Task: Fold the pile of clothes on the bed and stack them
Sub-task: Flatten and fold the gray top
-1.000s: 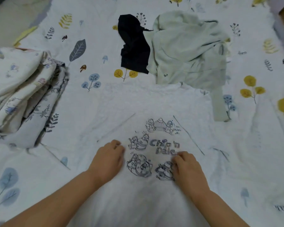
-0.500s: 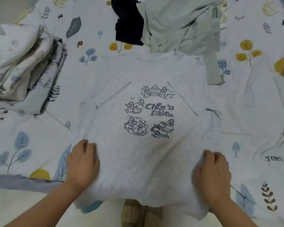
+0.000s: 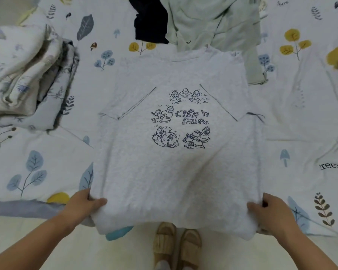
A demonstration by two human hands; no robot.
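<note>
A white T-shirt [image 3: 176, 172] with a dark cartoon print lies spread front-up on the bed, its hem hanging over the near edge. My left hand [image 3: 84, 203] grips the lower left side of the shirt, thumb on top. My right hand [image 3: 269, 211] grips the lower right side the same way. Both sleeves are tucked in along diagonal creases. Beyond the collar lie a pale green garment [image 3: 217, 22] and a black garment [image 3: 150, 20], both unfolded.
A folded floral quilt [image 3: 23, 75] sits at the left on the leaf-patterned bedsheet [image 3: 304, 117]. The bed's near edge runs under the shirt hem. Below it, on the pale floor, are two feet in tan slippers [image 3: 177, 248].
Both hands have slid from the printed chest down and outward to the shirt's lower sides, then curled round the fabric. The view has shifted back toward the bed edge.
</note>
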